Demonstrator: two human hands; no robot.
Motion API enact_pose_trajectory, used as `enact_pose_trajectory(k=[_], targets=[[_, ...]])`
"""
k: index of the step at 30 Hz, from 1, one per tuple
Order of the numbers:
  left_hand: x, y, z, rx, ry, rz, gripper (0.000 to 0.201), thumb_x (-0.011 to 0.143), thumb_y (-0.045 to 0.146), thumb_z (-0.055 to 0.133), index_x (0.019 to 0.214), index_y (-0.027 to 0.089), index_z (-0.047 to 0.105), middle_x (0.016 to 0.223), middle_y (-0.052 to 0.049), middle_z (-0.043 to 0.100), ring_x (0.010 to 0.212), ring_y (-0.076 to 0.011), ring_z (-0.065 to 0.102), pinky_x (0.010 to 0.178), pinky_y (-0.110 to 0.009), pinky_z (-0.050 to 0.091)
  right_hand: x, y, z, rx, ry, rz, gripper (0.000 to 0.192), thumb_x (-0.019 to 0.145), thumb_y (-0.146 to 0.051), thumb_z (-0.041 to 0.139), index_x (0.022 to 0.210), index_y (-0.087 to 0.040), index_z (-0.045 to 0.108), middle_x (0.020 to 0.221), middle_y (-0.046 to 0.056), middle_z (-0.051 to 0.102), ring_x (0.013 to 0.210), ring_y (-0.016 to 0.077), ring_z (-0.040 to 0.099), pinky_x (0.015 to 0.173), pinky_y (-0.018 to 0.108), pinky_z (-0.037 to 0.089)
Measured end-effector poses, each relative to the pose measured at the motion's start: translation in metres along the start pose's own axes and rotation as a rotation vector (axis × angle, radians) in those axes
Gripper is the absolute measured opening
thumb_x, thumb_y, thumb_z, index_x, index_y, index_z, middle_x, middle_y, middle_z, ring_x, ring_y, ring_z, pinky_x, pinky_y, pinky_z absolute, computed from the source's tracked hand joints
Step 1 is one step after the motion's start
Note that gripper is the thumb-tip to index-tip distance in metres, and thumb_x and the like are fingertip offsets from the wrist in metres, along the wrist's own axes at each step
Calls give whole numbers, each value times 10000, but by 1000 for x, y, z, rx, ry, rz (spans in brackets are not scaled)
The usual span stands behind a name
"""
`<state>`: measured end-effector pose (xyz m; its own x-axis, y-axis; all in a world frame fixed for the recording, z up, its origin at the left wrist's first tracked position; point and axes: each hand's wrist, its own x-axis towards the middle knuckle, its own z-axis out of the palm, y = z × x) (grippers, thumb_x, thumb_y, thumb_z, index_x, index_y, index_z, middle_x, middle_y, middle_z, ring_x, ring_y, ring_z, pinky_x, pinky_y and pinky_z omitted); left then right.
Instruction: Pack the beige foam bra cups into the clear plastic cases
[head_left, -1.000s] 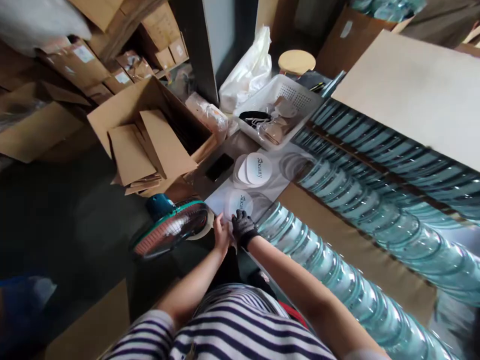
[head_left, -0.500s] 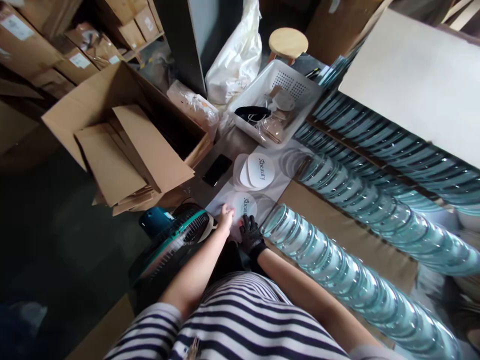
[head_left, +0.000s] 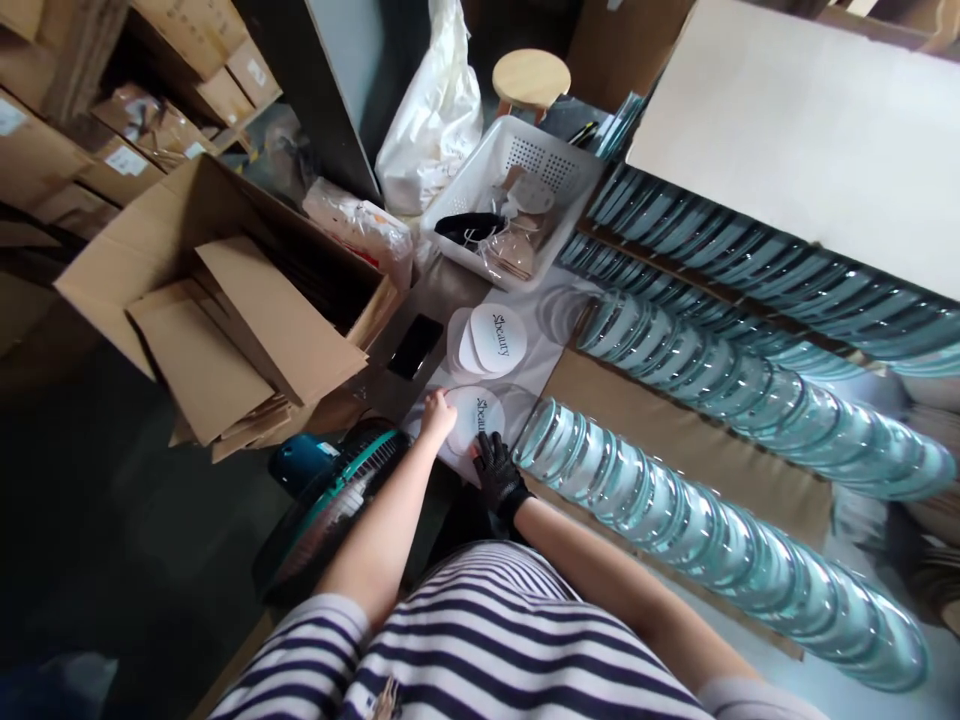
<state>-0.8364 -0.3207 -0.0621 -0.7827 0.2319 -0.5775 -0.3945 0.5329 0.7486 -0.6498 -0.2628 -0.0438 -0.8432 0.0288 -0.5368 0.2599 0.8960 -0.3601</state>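
A round white disc [head_left: 471, 424] with dark "beauty" lettering lies in front of me on the pale work surface. At its left edge, my bare left hand [head_left: 438, 418] is closed, with the fingertips pinching the rim. My right hand [head_left: 498, 472] wears a black glove with bare fingertips; its fingers are spread and rest on the near right edge of the disc. Just beyond lies an overlapping pile of similar printed white discs [head_left: 498, 338]. A clear round glass plate, partly covered, shows beside the disc.
Long rows of upright glass discs [head_left: 720, 530] stand on cardboard at the right. A black phone [head_left: 415, 346], a white basket [head_left: 442, 255] and an open carton [head_left: 112, 235] are at the left and back. A fan [head_left: 337, 500] stands close by my left arm.
My left hand has shifted outward to the disc's left edge, so more of the disc shows between my hands. The whole view has swung slightly to the right.
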Motion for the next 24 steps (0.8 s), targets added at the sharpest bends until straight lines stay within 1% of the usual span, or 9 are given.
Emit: enact_pose_trajectory(k=[4,8,10,12,14,16,19,21,24], targets=[[-2,-1,-8,-82,-123,-102,281,920,328,604,1133,145,612,1161,-83,620,1021,-216,618,873,-414,541,-7,9,15,43,41,-44,790,800,-206,640,1511,-87,317,1581,257,138,1477,404,115,1157,621,147],[-30,-14,-4,-236,-291,-221,265,920,314,611,1106,124,618,1070,-73,650,919,-181,649,796,-374,569,-8,15,24,86,59,-55,798,801,-180,625,1522,-105,292,1594,238,106,1488,376,68,1167,602,134],[-47,-23,-3,-307,-302,-271,230,914,291,621,1065,118,632,1030,-69,669,895,-172,660,794,-372,574,-8,16,22,113,37,-71,790,796,-161,620,1519,-114,305,1598,228,108,1490,367,66,1171,586,145],[-63,-28,-7,-373,-250,-289,179,889,244,643,1006,109,651,980,-65,695,879,-180,677,819,-381,570,-11,15,12,173,45,-81,780,792,-175,626,1509,-115,326,1596,224,147,1492,349,97,1165,558,210],[-79,-25,-15,-440,-198,-268,152,855,202,653,977,113,668,944,-73,719,880,-201,694,867,-398,558,-21,13,-7,279,184,-104,731,819,-220,603,1494,-105,348,1577,223,231,1486,310,169,1151,508,291],[-97,-15,-25,-496,-195,-230,181,825,208,653,988,133,679,931,-83,734,904,-221,703,915,-410,543,-38,10,-30,394,475,-106,693,860,-286,559,1491,-105,336,1543,215,315,1467,275,241,1143,472,334],[-121,12,-27,-534,-263,-170,248,803,284,654,1042,222,678,991,-45,742,997,-207,686,957,-383,530,-68,6,-63,482,891,-25,799,875,-420,561,1525,-107,217,1506,217,366,1438,274,303,1142,473,352],[-135,32,-10,-592,-310,-102,300,771,297,686,1070,276,677,1059,-21,736,1060,-215,668,960,-379,535,-86,11,-80,487,1013,53,858,880,-456,551,1540,-98,135,1491,225,382,1425,276,328,1127,464,380],[-159,60,41,-623,-423,-45,331,751,269,719,1080,282,687,1127,-16,720,1112,-227,648,939,-360,555,-115,35,-94,413,1103,179,817,892,-371,510,1547,-100,104,1502,219,371,1441,280,290,1127,495,370]])
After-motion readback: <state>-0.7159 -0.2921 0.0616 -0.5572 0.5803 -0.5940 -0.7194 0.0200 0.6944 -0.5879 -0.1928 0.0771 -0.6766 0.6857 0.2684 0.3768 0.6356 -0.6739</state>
